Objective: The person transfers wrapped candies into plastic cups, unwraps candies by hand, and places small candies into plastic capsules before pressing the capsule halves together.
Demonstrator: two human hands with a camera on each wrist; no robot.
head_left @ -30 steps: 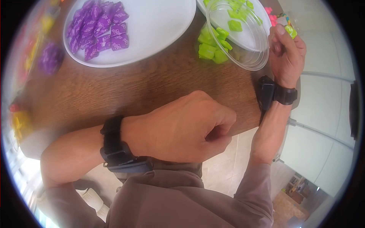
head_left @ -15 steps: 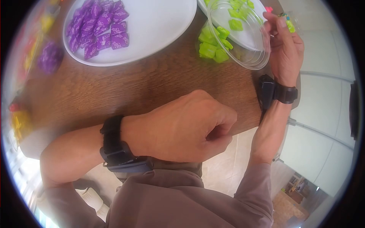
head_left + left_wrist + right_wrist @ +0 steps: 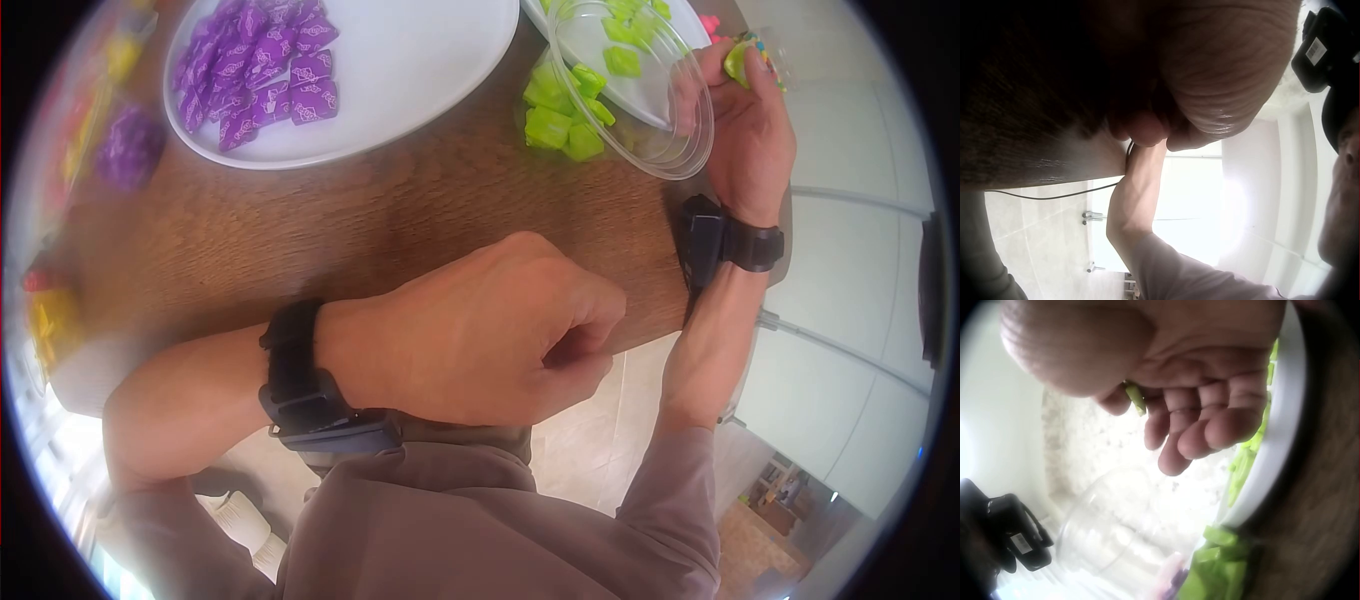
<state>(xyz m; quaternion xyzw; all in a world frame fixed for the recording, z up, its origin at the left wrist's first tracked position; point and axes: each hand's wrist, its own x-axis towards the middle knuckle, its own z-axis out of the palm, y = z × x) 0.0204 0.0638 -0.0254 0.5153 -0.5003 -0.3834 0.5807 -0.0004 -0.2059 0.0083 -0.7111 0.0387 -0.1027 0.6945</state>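
In the head view my right hand (image 3: 752, 140) pinches a small green wrapped piece (image 3: 738, 62) between thumb and index finger; the right wrist view shows the piece (image 3: 1135, 399) edge-on, the other fingers partly bent. Some of those fingers are seen through the rim of a clear round plastic container (image 3: 655, 160). Beside and under it lie green pieces (image 3: 584, 140) and a white plate (image 3: 655, 98) with more of them. My left hand (image 3: 480, 335) rests loosely curled near the table's front edge, with nothing visible in it; its palm is mostly hidden.
A large white plate (image 3: 400, 90) carries a heap of purple wrapped pieces (image 3: 268, 60) at its left. Further left are a blurred purple bundle (image 3: 130, 148) and a yellow item (image 3: 55, 325). Pink pieces (image 3: 711, 24) lie behind the right hand. White cabinets (image 3: 850, 270) stand right.
My right hand has turned and its fingers have spread, some now behind the clear rim; the green piece has shifted slightly left in its pinch. The left hand has hardly moved.
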